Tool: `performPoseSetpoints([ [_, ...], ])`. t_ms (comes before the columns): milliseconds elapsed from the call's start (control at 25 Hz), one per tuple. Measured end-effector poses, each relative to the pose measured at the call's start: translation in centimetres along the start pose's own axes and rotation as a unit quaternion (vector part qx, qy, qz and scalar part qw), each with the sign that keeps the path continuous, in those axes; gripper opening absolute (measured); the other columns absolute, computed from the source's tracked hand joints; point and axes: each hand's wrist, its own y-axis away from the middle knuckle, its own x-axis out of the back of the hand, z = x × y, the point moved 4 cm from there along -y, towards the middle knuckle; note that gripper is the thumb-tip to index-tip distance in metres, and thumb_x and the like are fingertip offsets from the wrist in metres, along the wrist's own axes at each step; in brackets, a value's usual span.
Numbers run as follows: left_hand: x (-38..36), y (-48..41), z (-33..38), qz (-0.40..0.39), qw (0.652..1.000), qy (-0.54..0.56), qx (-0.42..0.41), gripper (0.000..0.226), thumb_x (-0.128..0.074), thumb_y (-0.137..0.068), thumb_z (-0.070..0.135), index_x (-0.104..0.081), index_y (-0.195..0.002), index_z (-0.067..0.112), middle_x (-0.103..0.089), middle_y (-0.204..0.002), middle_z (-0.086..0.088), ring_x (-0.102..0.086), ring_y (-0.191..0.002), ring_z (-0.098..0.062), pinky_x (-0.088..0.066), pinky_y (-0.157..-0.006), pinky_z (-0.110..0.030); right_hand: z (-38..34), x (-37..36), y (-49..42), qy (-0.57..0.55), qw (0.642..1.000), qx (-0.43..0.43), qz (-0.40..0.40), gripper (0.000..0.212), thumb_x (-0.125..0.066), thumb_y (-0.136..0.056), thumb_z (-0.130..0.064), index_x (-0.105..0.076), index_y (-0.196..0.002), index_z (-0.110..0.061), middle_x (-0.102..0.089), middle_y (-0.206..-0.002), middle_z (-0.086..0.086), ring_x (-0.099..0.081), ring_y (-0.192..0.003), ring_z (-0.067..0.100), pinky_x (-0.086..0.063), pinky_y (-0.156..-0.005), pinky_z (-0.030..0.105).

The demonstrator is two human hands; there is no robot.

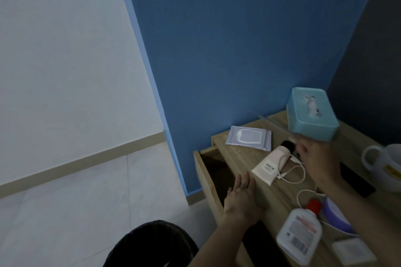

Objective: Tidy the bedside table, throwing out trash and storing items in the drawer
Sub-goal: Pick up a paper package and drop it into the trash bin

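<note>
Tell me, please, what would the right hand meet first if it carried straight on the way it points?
Probably the teal tissue box; the right hand is blurred just short of its near edge, so depth is unclear.

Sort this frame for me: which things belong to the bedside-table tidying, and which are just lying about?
Job: bedside table, open drawer, wipes pack, cream tube, white cable, lotion bottle, left hand resting at the table edge, right hand reaching over the clutter.
Probably staying put: tissue box, mug. Backdrop only: blue wall, tiled floor.
</note>
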Motion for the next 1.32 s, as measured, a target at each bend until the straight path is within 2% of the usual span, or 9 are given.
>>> performPoseSetpoints([
  [120, 2.0, -0.9, -0.5, -0.023, 0.998, 0.053, 0.019, 0.067, -0.043, -0.094, 0.046, -0.021, -0.149, 0.017, -0.017, -0.159, -0.005, -0.02, -0.145, -0.025, -0.023, -0.116, -0.043, -1.1, 4.1, 1.8, -0.116, 0.982, -0.088, 0.119, 0.022, -0.055, -0.088, -0.007, -0.065, -0.072, 0.006, -0.065, -0.063, 0.018, -0.058, -0.055, 0.026, -0.037, -0.055, 0.02],
  [200, 4.2, -0.6, 0.3, -0.044, 0.954, 0.297, 0.03, 0.055, -0.041, -0.095, 0.047, -0.042, -0.14, 0.014, -0.045, -0.144, -0.006, -0.045, -0.128, -0.02, -0.034, -0.107, -0.032, -2.0, 4.6, 3.5, -0.268, 0.943, -0.176, 0.087, 0.021, -0.056, -0.089, -0.009, -0.068, -0.072, -0.005, -0.064, -0.067, 0.008, -0.06, -0.056, 0.022, -0.043, -0.045, 0.021],
  [320, 7.3, 0.7, 1.7, -0.011, 0.744, 0.668, -0.004, 0.042, -0.041, -0.098, 0.036, -0.049, -0.131, 0.011, -0.06, -0.121, -0.006, -0.058, -0.103, -0.015, -0.051, -0.082, -0.024, -5.4, 3.6, 6.4, -0.513, 0.818, -0.261, -0.018, 0.017, -0.057, -0.087, -0.007, -0.069, -0.082, -0.018, -0.073, -0.064, -0.001, -0.069, -0.059, 0.008, -0.055, -0.051, 0.015],
  [440, 7.5, 2.2, -1.5, 0.103, 0.595, 0.797, 0.033, 0.03, -0.044, -0.097, 0.009, -0.051, -0.126, 0.006, -0.058, -0.13, -0.019, -0.061, -0.106, -0.031, -0.057, -0.084, -0.039, -9.3, 1.3, 8.4, -0.566, 0.757, -0.303, -0.122, 0.016, -0.055, -0.087, 0.0, -0.065, -0.079, -0.009, -0.073, -0.059, 0.002, -0.069, -0.052, 0.009, -0.055, -0.047, 0.017],
  [560, 6.9, 5.8, -7.0, 0.183, 0.602, 0.77, 0.104, 0.032, -0.046, -0.094, 0.001, -0.053, -0.125, 0.002, -0.06, -0.127, -0.021, -0.061, -0.108, -0.038, -0.054, -0.08, -0.044, -13.2, -1.2, 9.8, -0.592, 0.715, -0.309, -0.204, 0.013, -0.051, -0.09, -0.006, -0.064, -0.086, -0.008, -0.073, -0.059, -0.002, -0.071, -0.057, 0.013, -0.055, -0.045, 0.019],
  [680, 5.7, 10.9, -13.5, 0.23, 0.63, 0.722, 0.17, 0.032, -0.05, -0.092, -0.001, -0.054, -0.123, -0.006, -0.061, -0.124, -0.025, -0.063, -0.102, -0.038, -0.05, -0.092, -0.05, -16.4, -4.3, 11.4, -0.587, 0.695, -0.315, -0.272, 0.033, -0.041, -0.096, -0.027, -0.054, -0.12, -0.008, -0.068, -0.096, 0.01, -0.067, -0.076, 0.018, -0.056, -0.055, 0.021],
  [840, 2.6, 18.6, -22.4, 0.279, 0.677, 0.626, 0.267, 0.032, -0.052, -0.087, -0.007, -0.056, -0.119, -0.012, -0.063, -0.117, -0.026, -0.062, -0.1, -0.033, -0.052, -0.088, -0.044, -21.4, -10.4, 15.4, -0.513, 0.706, -0.313, -0.375, 0.037, -0.042, -0.096, -0.018, -0.047, -0.126, 0.001, -0.056, -0.12, 0.023, -0.066, -0.088, 0.025, -0.052, -0.073, 0.027],
  [1040, -4.4, 23.1, -28.4, 0.188, 0.732, 0.531, 0.384, 0.043, -0.059, -0.076, 0.005, -0.059, -0.118, -0.005, -0.064, -0.115, -0.016, -0.062, -0.105, -0.031, -0.051, -0.094, -0.042, -23.7, -18.0, 23.6, -0.269, 0.763, -0.292, -0.51, 0.044, -0.059, -0.085, -0.02, -0.051, -0.127, -0.008, -0.055, -0.126, 0.018, -0.053, -0.108, 0.031, -0.042, -0.095, 0.038],
  [1320, -11.4, 22.5, -30.1, 0.05, 0.716, 0.526, 0.457, 0.042, -0.06, -0.084, 0.01, -0.052, -0.122, -0.006, -0.061, -0.117, -0.018, -0.06, -0.107, -0.032, -0.051, -0.096, -0.046, -23.5, -20.7, 29.6, -0.091, 0.803, -0.24, -0.537, 0.06, -0.051, -0.09, -0.026, -0.028, -0.143, -0.01, -0.007, -0.157, 0.014, -0.032, -0.132, 0.039, -0.034, -0.106, 0.042],
])
